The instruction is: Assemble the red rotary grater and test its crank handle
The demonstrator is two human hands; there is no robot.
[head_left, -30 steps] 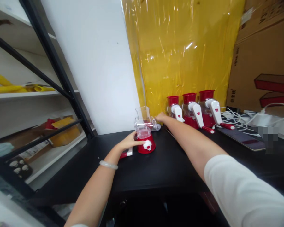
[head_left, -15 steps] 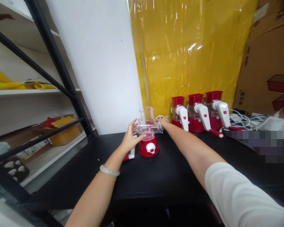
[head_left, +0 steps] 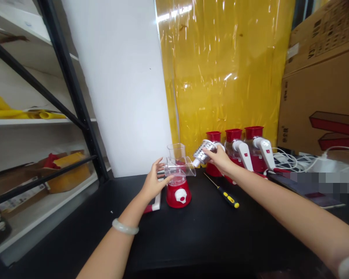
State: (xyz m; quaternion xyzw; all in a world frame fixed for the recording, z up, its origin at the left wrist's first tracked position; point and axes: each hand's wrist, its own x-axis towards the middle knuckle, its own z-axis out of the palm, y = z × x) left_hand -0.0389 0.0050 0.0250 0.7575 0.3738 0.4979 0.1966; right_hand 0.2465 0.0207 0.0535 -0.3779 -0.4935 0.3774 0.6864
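Where both hands meet: back-left part of black table (head_left: 192, 236), at the near grater.
L hand (head_left: 152, 181): fingers spread & loose, not closed round anything; thumb tip & fingertips rest vs the left side of the grater's clear barrel. Pale bracelet (head_left: 125, 227) on wrist.
R hand (head_left: 221, 158): fingers pinched shut on wide end of metal drum (head_left: 203, 152), held in the air, off the table.
Metal drum: tilted, narrow end pointing down-left, right at the barrel's open right mouth; can't tell if it's touching or partly in.
Grater (head_left: 178, 182): upright on red base (head_left: 178, 195), clear hopper (head_left: 177, 152) on top, standing betw. the two hands.
Crank handle (head_left: 156, 202): white w/ red grip, lying flat on table just left of the base, under L hand.
Screwdriver (head_left: 223, 190): yellow/black handle, flat on table right of the base, below R forearm, apart from it.
Row of 3 graters (head_left: 235, 149): red hoppers, white cranks fitted, side by side at back, partly behind R hand.
Behind: yellow film sheet (head_left: 221, 69) on wall; cardboard boxes (head_left: 317, 97) at right; white cables (head_left: 287, 159) by the row.
Left edge: black-framed shelf rack (head_left: 75, 100) w/ yellow items.
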